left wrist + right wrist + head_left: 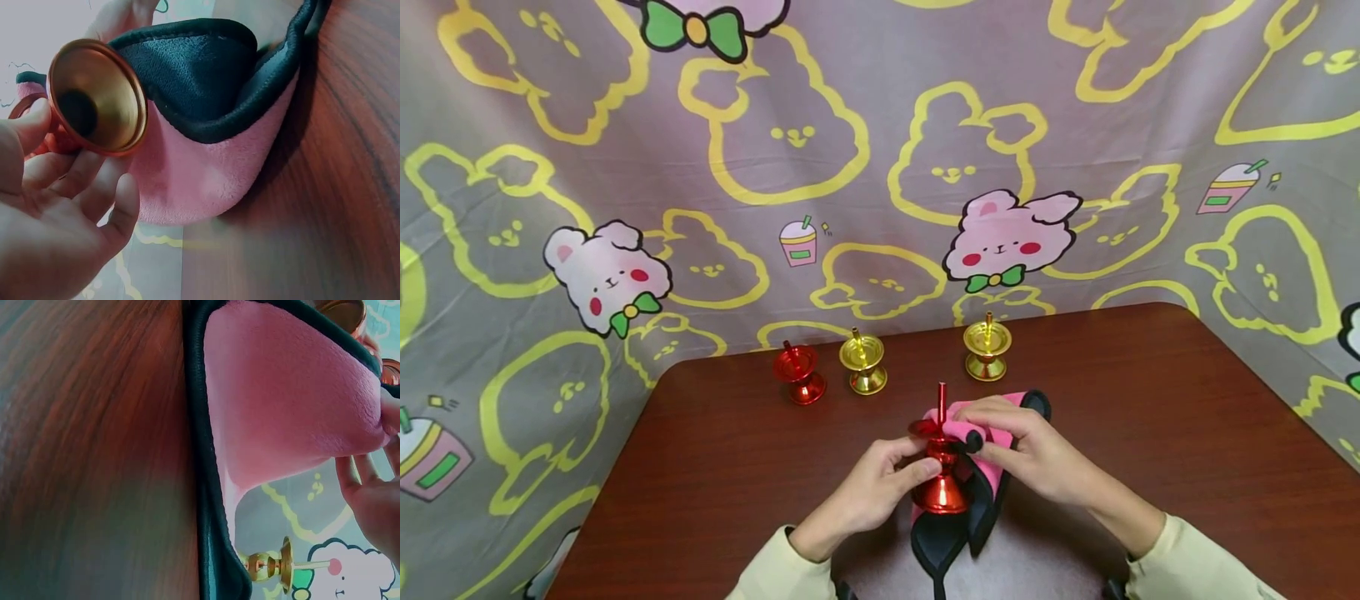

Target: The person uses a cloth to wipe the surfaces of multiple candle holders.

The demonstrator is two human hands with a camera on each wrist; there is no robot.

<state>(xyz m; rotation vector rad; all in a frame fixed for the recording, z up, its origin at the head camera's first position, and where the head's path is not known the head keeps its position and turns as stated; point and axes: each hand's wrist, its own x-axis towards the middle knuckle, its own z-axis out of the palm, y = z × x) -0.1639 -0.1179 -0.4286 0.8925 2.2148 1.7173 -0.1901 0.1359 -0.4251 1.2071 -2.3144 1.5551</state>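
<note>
Red shiny metal candle holder, in front of the person near the table's front, raised off the dark reddish-brown wood-grain table, roughly upright in the head view. Glossy deep red with bright highlights: slim straight spike on top, shallow dish-like cup with flared rim, narrow ridged middle, wide bell-shaped foot. Left wrist view shows the foot's hollow underside: coppery gold inside, dark at centre, round red-orange rim.

Left hand grasps the holder's middle, thumb on the near side, fingers around the far side. Right hand pinches a pink plush cloth with black edging between thumb and fingers, bunched up close at the right of the cup; whether fabric touches the spike, can't tell. Cloth's pink side is soft and fuzzy, its other side dark; it hangs behind and below the holder, with a thin black strap running down toward the front edge.

Farther back on the table, standing upright: small red metal candle holder, gold metal candle holder just beside it, second gold metal candle holder off to the right. Behind: grey fabric backdrop with yellow bear outlines.
</note>
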